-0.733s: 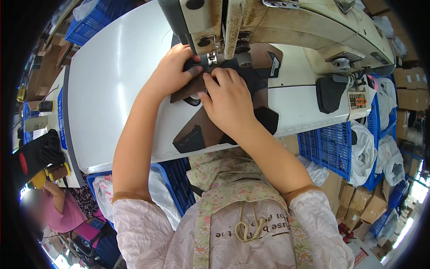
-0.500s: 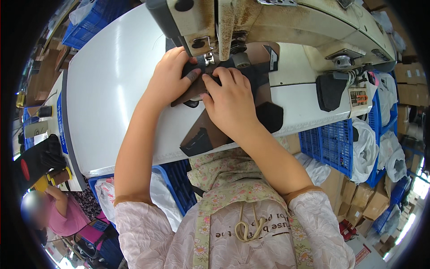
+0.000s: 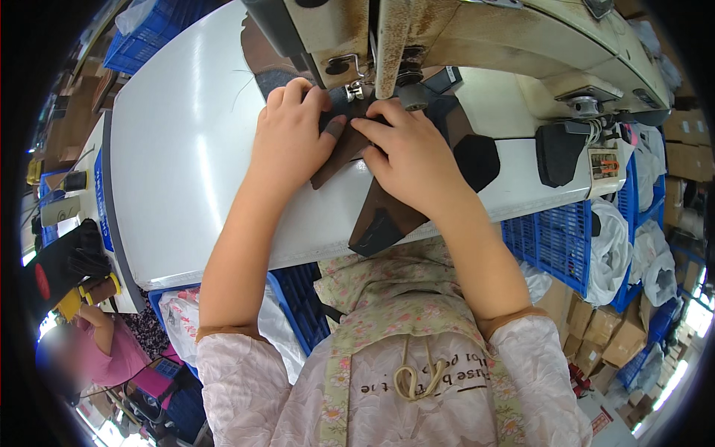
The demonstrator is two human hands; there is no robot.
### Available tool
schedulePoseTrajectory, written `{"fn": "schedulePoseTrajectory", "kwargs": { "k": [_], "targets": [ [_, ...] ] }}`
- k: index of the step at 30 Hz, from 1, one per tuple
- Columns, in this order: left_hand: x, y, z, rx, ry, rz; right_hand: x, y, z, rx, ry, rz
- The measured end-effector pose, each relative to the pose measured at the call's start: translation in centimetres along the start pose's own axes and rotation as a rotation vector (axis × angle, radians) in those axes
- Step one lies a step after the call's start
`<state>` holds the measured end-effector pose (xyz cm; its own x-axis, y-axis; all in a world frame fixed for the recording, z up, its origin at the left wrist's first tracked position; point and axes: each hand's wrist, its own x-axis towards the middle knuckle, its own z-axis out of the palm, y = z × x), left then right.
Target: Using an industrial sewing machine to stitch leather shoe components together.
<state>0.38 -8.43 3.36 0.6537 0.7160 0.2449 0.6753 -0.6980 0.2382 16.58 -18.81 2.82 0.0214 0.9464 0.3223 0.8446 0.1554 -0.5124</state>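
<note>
A worn cream sewing machine (image 3: 477, 33) stands over the white table, its metal presser foot (image 3: 354, 92) just beyond my fingertips. Thin brown fabric pieces (image 3: 387, 211) with black patches lie under and around the foot. My left hand (image 3: 290, 141), fingers bent and thumb tip darkly covered, grips the fabric left of the foot. To its right, my right hand (image 3: 417, 153) presses and holds the fabric, index finger pointing toward the foot. The needle and the seam cannot be made out. A black patch (image 3: 477, 160) lies beside my right wrist.
The white tabletop (image 3: 186, 164) stretches left. A black pad (image 3: 558, 154) hangs at the table's right. Blue crates (image 3: 547, 242) with white bags stand below, a blue bin (image 3: 305, 298) under the front edge. A person in pink (image 3: 112, 357) sits at lower left.
The fabric has turned and shifted: its near tip lies further right, and a brown part now shows at far left behind my left hand. Both hands have moved slightly right in view.
</note>
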Motion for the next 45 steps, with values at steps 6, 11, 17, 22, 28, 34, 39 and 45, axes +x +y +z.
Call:
{"fn": "schedulePoseTrajectory", "kwargs": {
  "k": [6,11,17,22,28,34,39,45],
  "targets": [
    [-0.2,0.7,0.2,-0.003,0.039,0.013,0.1,1.0,-0.7,0.038,-0.02,-0.019],
    [-0.2,0.6,0.3,-0.01,0.036,0.009,0.1,1.3,-0.5,0.068,0.028,-0.064],
    [0.2,-0.2,0.5,-0.005,0.004,0.018,0.2,1.5,-0.7,0.086,0.037,-0.081],
    [0.4,-0.2,0.8,0.0,-0.012,0.005,0.2,1.5,-0.7,0.074,0.04,-0.074],
    [0.4,-0.7,1.0,-0.006,-0.018,-0.008,0.3,1.3,-0.7,0.051,0.044,-0.073],
    [1.7,-2.6,1.5,-0.162,-0.01,0.196,-0.1,-1.4,0.9,-0.144,0.18,-0.243],
    [1.7,-2.6,2.0,-0.425,-0.004,0.119,-0.4,-2.5,3.3,-0.149,0.235,-0.178],
    [1.9,-2.3,1.6,-0.389,-0.005,0.143,-1.4,-1.2,2.9,-0.04,0.22,-0.262]
  ]
}}
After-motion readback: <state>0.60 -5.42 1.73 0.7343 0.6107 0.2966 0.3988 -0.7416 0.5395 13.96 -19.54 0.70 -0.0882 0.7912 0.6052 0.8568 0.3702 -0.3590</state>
